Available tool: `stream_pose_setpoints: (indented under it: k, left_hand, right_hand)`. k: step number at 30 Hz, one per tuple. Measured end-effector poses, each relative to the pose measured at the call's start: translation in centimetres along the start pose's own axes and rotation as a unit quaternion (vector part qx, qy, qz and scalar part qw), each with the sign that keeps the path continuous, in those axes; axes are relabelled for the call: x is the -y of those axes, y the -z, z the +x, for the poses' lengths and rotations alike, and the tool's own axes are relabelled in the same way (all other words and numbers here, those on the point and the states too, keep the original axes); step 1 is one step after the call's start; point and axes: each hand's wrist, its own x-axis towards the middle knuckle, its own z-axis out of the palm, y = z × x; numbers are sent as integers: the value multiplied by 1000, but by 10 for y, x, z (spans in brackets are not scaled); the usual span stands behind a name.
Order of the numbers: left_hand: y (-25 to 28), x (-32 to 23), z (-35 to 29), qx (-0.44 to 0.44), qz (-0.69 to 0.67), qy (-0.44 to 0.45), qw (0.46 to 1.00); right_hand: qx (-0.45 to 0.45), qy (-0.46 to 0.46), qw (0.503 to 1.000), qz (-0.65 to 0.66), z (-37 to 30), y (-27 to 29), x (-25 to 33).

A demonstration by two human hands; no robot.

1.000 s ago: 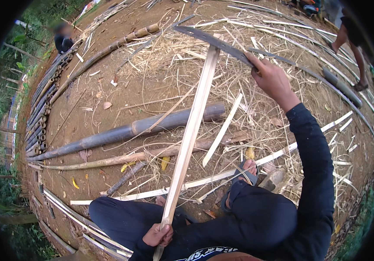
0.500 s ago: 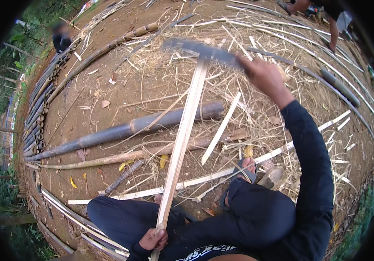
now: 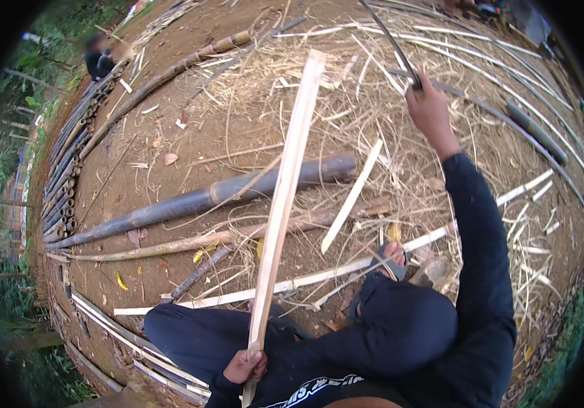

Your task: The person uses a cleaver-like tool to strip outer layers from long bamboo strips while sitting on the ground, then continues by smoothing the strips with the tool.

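My left hand [image 3: 245, 367] is closed round the lower end of a long, pale split bamboo slat [image 3: 284, 197], close to my lap. The slat slants up and away from me, its far end above the ground with nothing touching it. Out to the right, my right hand [image 3: 433, 114] grips the handle of a machete [image 3: 394, 45]. Its dark blade points up and to the left, seen nearly edge-on, apart from the slat. Beneath the slat a thick dark bamboo pole [image 3: 190, 201] lies across the ground.
Curly bamboo shavings [image 3: 346, 112] litter the ground ahead. A thinner brown pole [image 3: 231, 238] and a long pale strip [image 3: 333, 275] lie before my knees. Stacked bamboo poles [image 3: 67, 183] line the left, where a person [image 3: 98, 58] crouches far off. More long strips [image 3: 489, 68] lie far right.
The machete has come away from the slat's far end and swung up to the right, turning edge-on. My left hand holds the slat in nearly the same place.
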Motion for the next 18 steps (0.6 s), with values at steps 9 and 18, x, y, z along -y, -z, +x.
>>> stream_pose_setpoints:
  k: [9, 18]
  left_hand:
    - [5, -6, -1, 41, -30, 1, 999]
    - [-18, -9, 5, -49, -39, -107, 992]
  right_hand:
    - [64, 72, 976, 197, -82, 32, 113]
    - [137, 396, 907, 46, -117, 59, 168]
